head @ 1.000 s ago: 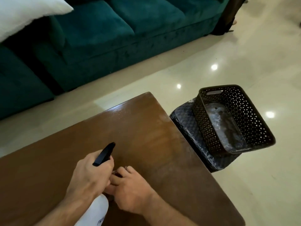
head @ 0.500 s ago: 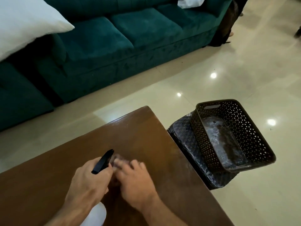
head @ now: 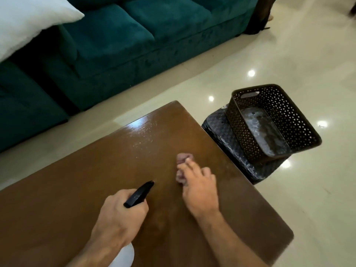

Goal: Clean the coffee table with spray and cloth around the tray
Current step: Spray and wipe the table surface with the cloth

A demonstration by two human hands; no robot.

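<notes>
Spray bottle, white with a black nozzle, sits gripped in the left hand over the near part of the brown surface, nozzle aimed toward its far corner. Right hand presses a small pinkish cloth flat under straight fingers, nearer the right edge. Off that edge, a dark perforated basket rests tilted on a stool. Beyond the far edge stands a teal sofa.
</notes>
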